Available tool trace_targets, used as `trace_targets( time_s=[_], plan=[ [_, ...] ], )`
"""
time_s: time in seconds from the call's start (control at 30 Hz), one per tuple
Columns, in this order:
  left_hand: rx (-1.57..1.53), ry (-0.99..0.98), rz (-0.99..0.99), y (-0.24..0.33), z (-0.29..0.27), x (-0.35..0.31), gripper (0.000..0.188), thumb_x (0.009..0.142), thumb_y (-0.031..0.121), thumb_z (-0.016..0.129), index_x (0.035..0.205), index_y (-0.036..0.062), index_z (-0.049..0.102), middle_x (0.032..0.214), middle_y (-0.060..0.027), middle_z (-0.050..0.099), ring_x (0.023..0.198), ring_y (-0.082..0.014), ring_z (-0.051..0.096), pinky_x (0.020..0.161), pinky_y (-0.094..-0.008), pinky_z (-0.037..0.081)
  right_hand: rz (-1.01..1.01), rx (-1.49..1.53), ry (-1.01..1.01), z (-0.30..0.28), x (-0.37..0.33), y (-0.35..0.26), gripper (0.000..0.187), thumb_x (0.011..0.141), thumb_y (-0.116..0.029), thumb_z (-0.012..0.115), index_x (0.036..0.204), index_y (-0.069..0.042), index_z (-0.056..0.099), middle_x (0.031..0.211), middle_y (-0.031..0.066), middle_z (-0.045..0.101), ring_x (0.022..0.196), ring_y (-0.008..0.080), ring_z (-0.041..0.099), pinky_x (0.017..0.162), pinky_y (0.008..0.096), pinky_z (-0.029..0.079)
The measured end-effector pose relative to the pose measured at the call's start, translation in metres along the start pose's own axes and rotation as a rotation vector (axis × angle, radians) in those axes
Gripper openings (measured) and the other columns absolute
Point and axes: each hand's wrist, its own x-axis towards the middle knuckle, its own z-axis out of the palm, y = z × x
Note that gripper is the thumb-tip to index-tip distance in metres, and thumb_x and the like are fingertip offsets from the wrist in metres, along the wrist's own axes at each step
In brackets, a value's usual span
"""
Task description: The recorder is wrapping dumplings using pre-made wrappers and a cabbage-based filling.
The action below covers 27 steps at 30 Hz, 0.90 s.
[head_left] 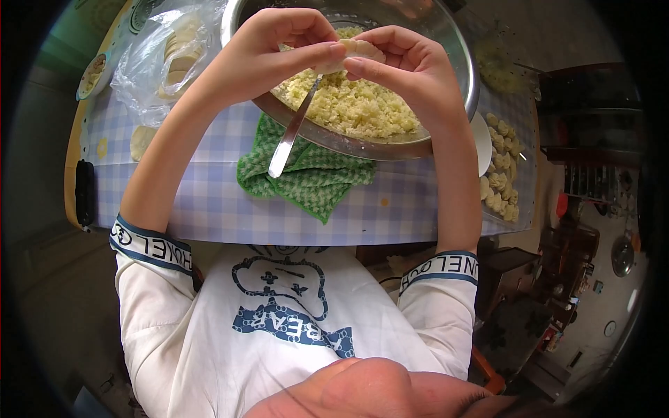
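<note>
Over the bowl, I see left hand and right hand pinching a dumpling, which could split if overpressed.

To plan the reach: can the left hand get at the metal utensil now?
Probably yes, if the left hand lets go of the dumpling: the utensil's handle crosses the bowl's rim uncovered.

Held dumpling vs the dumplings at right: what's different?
Support: the held dumpling is pinched by the left hand and right hand; the dumplings at right lie with no hand on them.
Place: the held dumpling is over the big bowl; the dumplings at right sit beside it.
Grouping: the held dumpling is single; the dumplings at right are bunched close together.
Shared: pale dough.
</note>
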Motion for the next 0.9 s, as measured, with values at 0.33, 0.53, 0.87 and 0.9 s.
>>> trace_targets(
  time_s=[0.33,0.53,0.87,0.9],
  plan=[
    [0.01,-0.01,0.024,0.0009,0.0003,0.0004,0.015,0.086,0.014,0.059,0.088,-0.0011,0.057,0.079,-0.0005,0.057,0.076,-0.0062,0.053,0.069,-0.021,0.043,0.003,0.005,-0.004,0.0,-0.0001,0.0012,0.028,0.076,-0.006,0.069,0.1,0.002,0.058,0.089,0.0091,0.064,0.081,0.0138,0.064,0.076,0.0232,0.051],
    [0.026,-0.011,0.021,0.0019,0.0002,0.0008,0.015,0.086,0.014,0.06,0.087,-0.0008,0.057,0.079,-0.0005,0.057,0.076,-0.0064,0.053,0.068,-0.0215,0.043,-0.005,-0.01,0.0,-0.0002,-0.0001,0.0016,0.028,0.076,-0.006,0.069,0.1,0.002,0.058,0.089,0.0092,0.064,0.081,0.0141,0.064,0.076,0.0235,0.052],
    [0.023,-0.008,0.024,0.0005,-0.0005,0.0003,0.016,0.086,0.014,0.06,0.09,-0.0011,0.057,0.08,-0.0004,0.057,0.077,-0.0061,0.054,0.069,-0.0207,0.043,0.001,0.019,-0.013,-0.0003,0.0002,0.0006,0.028,0.077,-0.005,0.068,0.101,0.002,0.058,0.091,0.0095,0.064,0.082,0.0144,0.064,0.077,0.0242,0.052],
    [0.021,-0.003,0.024,0.0007,0.0001,0.0002,0.016,0.086,0.014,0.06,0.091,-0.0011,0.058,0.081,-0.0005,0.057,0.078,-0.0063,0.054,0.07,-0.0208,0.044,0.004,0.02,-0.013,-0.0002,0.0001,0.0005,0.028,0.077,-0.004,0.068,0.101,0.002,0.058,0.091,0.0095,0.064,0.082,0.0144,0.064,0.077,0.0242,0.052]
  ],
)
